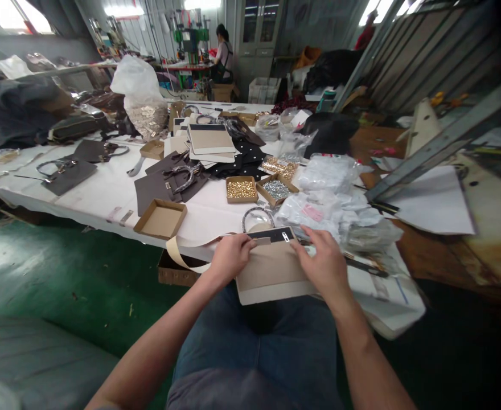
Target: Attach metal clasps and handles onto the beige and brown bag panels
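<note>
A beige bag panel (271,270) with a dark band along its far edge lies tilted over the table's front edge, above my lap. My left hand (232,257) is closed at its left side, thumb and fingers pinching a small beige tab against the dark band. My right hand (325,262) grips the right side, its thumb near a small silver metal fitting (285,236) on the band. A pale strap (177,256) loops out to the left of my left hand. A round dark handle (257,218) lies just beyond the panel.
Beyond are an open cardboard box (161,219), a box of gold hardware (241,189) and one of silver hardware (276,189). Stacked beige panels (211,139), dark grey bag pieces (169,185) and plastic bags (327,173) lie around. A metal post (438,136) slants at right. A person (224,57) sits far back.
</note>
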### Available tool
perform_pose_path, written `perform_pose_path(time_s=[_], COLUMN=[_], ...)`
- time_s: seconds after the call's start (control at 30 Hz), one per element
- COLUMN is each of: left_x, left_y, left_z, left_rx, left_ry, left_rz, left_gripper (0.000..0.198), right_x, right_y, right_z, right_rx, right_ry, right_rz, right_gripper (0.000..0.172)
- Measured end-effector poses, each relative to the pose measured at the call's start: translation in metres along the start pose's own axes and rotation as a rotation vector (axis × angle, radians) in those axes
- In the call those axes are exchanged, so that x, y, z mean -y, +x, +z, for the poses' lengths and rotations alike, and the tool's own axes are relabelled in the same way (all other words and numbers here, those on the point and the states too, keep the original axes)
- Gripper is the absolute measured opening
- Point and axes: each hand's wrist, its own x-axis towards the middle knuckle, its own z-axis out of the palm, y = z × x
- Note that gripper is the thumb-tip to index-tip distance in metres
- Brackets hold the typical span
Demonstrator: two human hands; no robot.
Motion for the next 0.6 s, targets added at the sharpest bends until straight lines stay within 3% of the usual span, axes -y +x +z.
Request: perform_pose_path(time_s=[0.07,0.17,0.33,0.47,0.6], left_x=[0.002,0.008,0.013,0.007,0.003], left_y=[-0.003,-0.008,-0.014,-0.016,-0.015], left_z=[0.005,0.014,0.022,0.015,0.008], left_rx=[-0.041,-0.054,-0.046,-0.029,0.018], left_ry=[0.084,0.190,0.290,0.305,0.221], left_rz=[0.048,0.127,0.204,0.126,-0.057], left_gripper=[0.026,0.027,0.029,0.035,0.042], right_x=[0.021,0.046,0.059,0.057,0.050], right_y=[-0.003,-0.008,-0.014,-0.019,-0.017], right_z=[-0.011,-0.016,-0.007,0.001,0.013], right_rx=[-0.012,0.075,-0.007,0.019,0.135], right_ry=[0.114,0.303,0.348,0.360,0.332], right_rz=[-0.044,-0.120,-0.230,-0.173,0.029], right_gripper=[0.044,0.030,0.013,0.014,0.019])
